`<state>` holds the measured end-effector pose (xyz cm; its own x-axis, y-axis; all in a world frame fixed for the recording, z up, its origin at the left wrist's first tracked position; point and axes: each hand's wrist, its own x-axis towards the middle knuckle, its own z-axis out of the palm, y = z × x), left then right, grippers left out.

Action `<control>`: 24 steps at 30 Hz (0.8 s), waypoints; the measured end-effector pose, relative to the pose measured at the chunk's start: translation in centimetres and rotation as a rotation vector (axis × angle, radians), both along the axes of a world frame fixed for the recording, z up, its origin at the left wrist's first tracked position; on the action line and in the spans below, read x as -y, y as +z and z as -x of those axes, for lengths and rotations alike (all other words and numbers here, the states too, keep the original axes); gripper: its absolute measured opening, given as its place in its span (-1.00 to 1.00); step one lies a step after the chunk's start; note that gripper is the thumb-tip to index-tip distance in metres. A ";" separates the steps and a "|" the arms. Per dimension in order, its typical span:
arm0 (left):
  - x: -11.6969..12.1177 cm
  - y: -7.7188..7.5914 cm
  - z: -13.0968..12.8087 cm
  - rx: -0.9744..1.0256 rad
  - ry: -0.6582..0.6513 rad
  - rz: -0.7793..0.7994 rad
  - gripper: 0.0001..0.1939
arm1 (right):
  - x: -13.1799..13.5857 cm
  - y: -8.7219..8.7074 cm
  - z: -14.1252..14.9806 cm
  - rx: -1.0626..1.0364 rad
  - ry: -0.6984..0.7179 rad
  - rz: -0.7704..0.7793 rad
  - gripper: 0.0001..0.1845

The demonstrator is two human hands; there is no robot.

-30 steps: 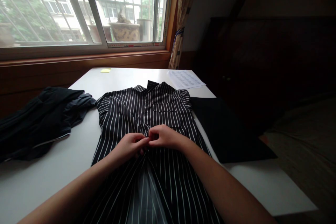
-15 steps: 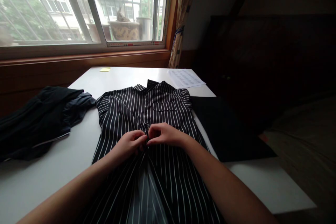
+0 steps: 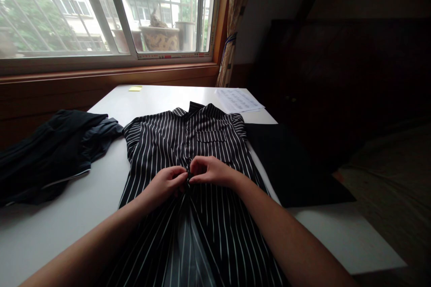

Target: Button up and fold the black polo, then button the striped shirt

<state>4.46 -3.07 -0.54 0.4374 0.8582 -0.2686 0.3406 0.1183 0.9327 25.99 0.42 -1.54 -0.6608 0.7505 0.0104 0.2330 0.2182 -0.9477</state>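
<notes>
A black shirt with white stripes [image 3: 161, 143] lies front up on the white table, its collar toward the window. Halfway down its front, my left hand [image 3: 170, 180] pinches the edge of the front opening. Close beside it, my right hand [image 3: 210, 170] pinches the same spot from the other side, thumb and fingertips nearly meeting those of the left. Any button between the fingertips is too small and covered to make out. Above the hands the shirt front is closed; below them it parts, and the paler inside of the back shows.
Dark folded clothes [image 3: 57, 152] lie on the table's left side. A flat black sheet [image 3: 289, 166] is to the right of the shirt. Printed papers [image 3: 239, 100] and a yellow sticky note [image 3: 135, 88] lie at the table's [image 3: 104, 179] far end, below the window and curtain [image 3: 229, 49].
Both hands stay at the same place on the shirt front, with hardly any finger movement visible. The view has shifted very slightly.
</notes>
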 end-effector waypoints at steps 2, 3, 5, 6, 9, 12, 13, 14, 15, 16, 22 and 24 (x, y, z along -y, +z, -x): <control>0.0 0.0 0.1 0.006 -0.001 0.004 -0.66 | 0.1 -0.1 0.1 -0.001 -0.007 -0.023 -0.64; 0.0 0.0 0.1 0.010 0.000 0.004 -0.65 | 0.1 -0.1 0.2 0.001 -0.007 -0.035 -0.65; 0.0 -0.1 0.1 0.014 0.004 -0.004 -0.65 | 0.1 -0.2 0.3 0.011 -0.008 -0.057 -0.67; 0.0 -0.1 0.1 0.015 0.005 -0.014 -0.65 | 0.1 -0.2 0.3 0.018 -0.011 -0.066 -0.68; 0.1 -0.1 0.0 0.017 0.001 -0.050 -0.67 | 0.2 -0.3 0.4 0.027 -0.020 -0.085 -0.70; 0.2 -0.1 -0.1 0.009 -0.004 -0.059 -0.68 | 0.2 -0.3 0.4 0.022 -0.021 -0.100 -0.73; 0.3 -0.1 -0.1 0.004 -0.002 -0.059 -0.67 | 0.2 -0.3 0.5 0.021 -0.022 -0.102 -0.74; 0.3 -0.1 -0.1 0.000 -0.001 -0.057 -0.67 | 0.2 -0.3 0.5 0.019 -0.023 -0.102 -0.74; 0.3 -0.1 0.0 -0.004 -0.001 -0.056 -0.66 | 0.2 -0.3 0.5 0.015 -0.022 -0.101 -0.74; 0.3 -0.1 0.0 -0.006 -0.001 -0.057 -0.66 | 0.2 -0.2 0.5 0.012 -0.021 -0.101 -0.74; 0.2 -0.1 0.2 -0.001 -0.010 -0.063 -0.66 | 0.1 -0.3 0.4 0.017 -0.023 -0.107 -0.70; 0.2 -0.1 0.1 -0.004 -0.008 -0.071 -0.67 | 0.0 -0.4 0.4 0.020 -0.024 -0.105 -0.70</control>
<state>4.31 -3.29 -0.64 0.4437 0.8716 -0.2087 0.3448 0.0489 0.9374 25.57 0.38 -1.92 -0.6438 0.7613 0.0771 0.2579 0.3107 -0.9149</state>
